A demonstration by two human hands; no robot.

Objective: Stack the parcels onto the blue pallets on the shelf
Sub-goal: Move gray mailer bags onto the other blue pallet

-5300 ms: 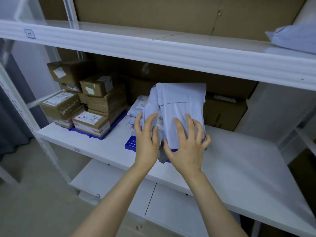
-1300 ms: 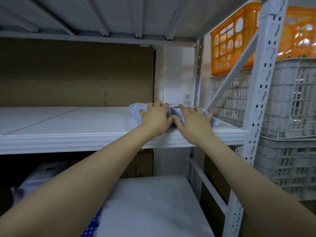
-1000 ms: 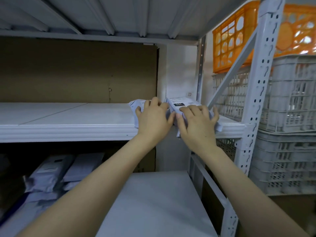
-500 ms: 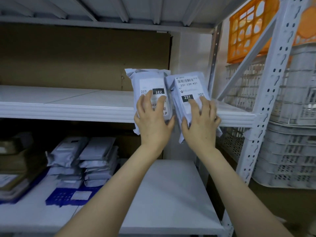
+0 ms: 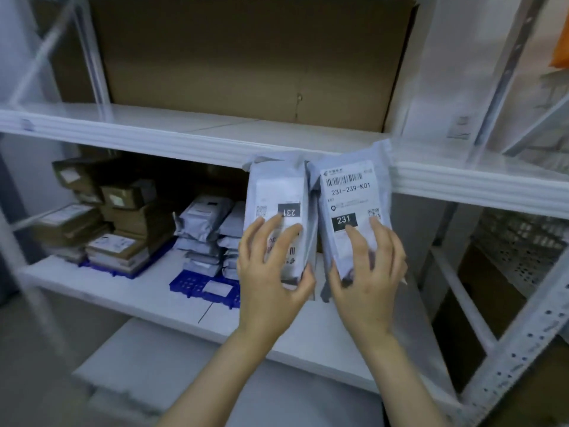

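Left hand [image 5: 271, 282] holds left parcel [image 5: 277, 186], right hand [image 5: 369, 282] holds right parcel [image 5: 354, 192]

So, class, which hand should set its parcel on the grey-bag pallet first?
Probably left: the left hand and left parcel are nearer the blue pallet of grey bags; the right hand and right parcel sit farther right.

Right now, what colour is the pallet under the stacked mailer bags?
The pallet is blue, with a grid pattern; head view.
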